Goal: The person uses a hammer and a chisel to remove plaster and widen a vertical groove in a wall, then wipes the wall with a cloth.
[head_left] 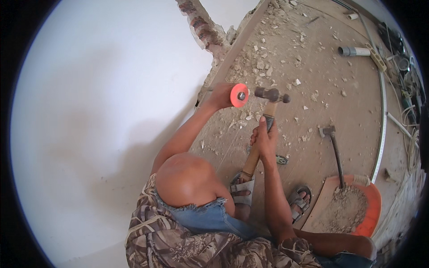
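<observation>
My left hand [219,97] is wrapped round a chisel [241,96], held close to the foot of the white wall. The chisel's round orange guard and metal striking end face right, toward the hammer; its tip is hard to make out. In my right hand [265,139] is a ball-peen hammer [271,94], gripped partway along its wooden handle, where a dark wrap shows. The hammer head is just right of the chisel end, with a gap between them. Along the wall's base runs a brown skirting strip [241,42], and broken plaster shows beside it.
A rough channel [201,24] is cut into the wall. Rubble [261,64] litters the floor. To the right are an orange dustpan-like scoop [374,207] with debris, a dark-handled hoe-like tool [336,152], a pipe piece [355,52], a long white strip [383,120] and tangled cables.
</observation>
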A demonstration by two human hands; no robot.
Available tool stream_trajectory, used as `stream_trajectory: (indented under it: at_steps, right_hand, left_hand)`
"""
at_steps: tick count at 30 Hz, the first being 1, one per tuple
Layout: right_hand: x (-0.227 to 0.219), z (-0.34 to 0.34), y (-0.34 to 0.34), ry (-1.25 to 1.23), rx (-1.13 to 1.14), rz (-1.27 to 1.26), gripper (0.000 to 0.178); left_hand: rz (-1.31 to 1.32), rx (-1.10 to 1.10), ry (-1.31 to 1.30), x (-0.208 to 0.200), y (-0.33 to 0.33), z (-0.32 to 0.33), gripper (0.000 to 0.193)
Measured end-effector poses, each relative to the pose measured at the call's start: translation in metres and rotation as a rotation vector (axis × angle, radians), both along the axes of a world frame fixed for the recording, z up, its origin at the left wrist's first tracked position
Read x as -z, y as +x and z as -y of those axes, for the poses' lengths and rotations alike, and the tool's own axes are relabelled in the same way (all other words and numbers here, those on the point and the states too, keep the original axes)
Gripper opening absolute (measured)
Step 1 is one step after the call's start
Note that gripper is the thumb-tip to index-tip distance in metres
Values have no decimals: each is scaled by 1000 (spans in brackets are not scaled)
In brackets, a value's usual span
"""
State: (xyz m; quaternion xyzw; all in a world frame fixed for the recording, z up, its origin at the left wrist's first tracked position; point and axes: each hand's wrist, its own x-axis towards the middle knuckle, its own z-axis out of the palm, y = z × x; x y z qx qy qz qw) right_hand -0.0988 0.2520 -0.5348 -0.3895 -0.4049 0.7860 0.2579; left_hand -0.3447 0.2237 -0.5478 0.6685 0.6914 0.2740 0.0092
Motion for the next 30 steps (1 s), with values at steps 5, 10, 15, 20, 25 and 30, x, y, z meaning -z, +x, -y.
stream_trajectory:
  at_steps: [5, 10, 15, 20, 25, 30]
  right_hand:
    - [-24, -18, 11, -12, 79, -41, 30]
    - [-39, -12, 5, 67, 289, -152, 27]
    - [24, 6, -29, 299, 16, 19, 27]
    - [14, -12, -2, 61, -41, 43, 31]
    - [39, -61, 41, 94, -53, 233, 28]
    - [56, -92, 71, 174, -232, 419, 28]
  left_hand:
    - [-19, -17, -60, 8, -15, -6, 37]
    - [39, -23, 11, 13, -22, -8, 36]
    - [94, -30, -57, 2, -17, -14, 35]
    - [95, -77, -95, 3, -14, -8, 33]
    - [106, -180, -327, 9, 33, -4, 35]
    - [412, -294, -648, 53, 116, 57, 41]
